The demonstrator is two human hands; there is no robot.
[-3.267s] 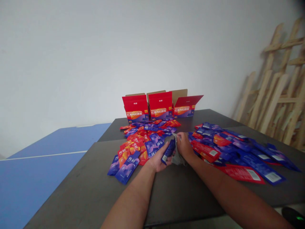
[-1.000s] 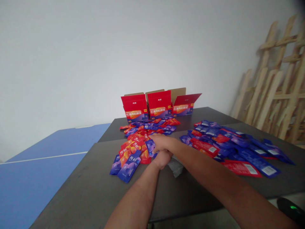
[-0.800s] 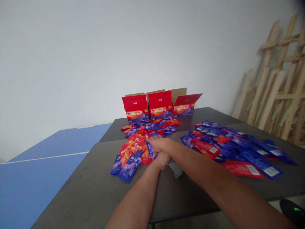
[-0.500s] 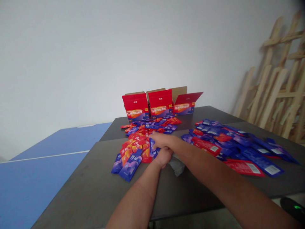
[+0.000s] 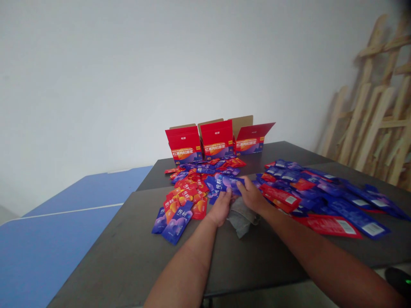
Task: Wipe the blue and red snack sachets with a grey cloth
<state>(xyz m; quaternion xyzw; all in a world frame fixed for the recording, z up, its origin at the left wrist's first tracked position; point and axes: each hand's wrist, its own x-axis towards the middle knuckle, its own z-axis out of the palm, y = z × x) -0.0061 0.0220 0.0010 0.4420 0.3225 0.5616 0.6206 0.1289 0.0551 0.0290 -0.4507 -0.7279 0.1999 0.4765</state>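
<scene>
A blue-purple pouch (image 5: 228,182) is stretched sideways between my two hands, its printed front up. My left hand (image 5: 221,208) grips its lower edge with the thumb on top. The pouch's right end is pinched in my right hand (image 5: 251,195). Below them a crumpled grey cloth (image 5: 240,220) lies on the table. Just left is a pile of red pouches (image 5: 188,192), with blue pouches (image 5: 177,222) at its near end. A second heap of mostly blue pouches (image 5: 308,188) spreads to the right, several with barcodes up.
Three red boxes with raised flaps, a left box (image 5: 184,143), a middle box (image 5: 216,139) and a right box (image 5: 250,143), stand at the back of the dark table (image 5: 128,248). A blue table (image 5: 70,231) adjoins on the left. Wooden frames (image 5: 369,124) lean against the wall.
My right hand has moved right and back, away from over my left hand. The pouch has turned from mostly covered to lying lengthwise between both hands. More of the grey cloth shows.
</scene>
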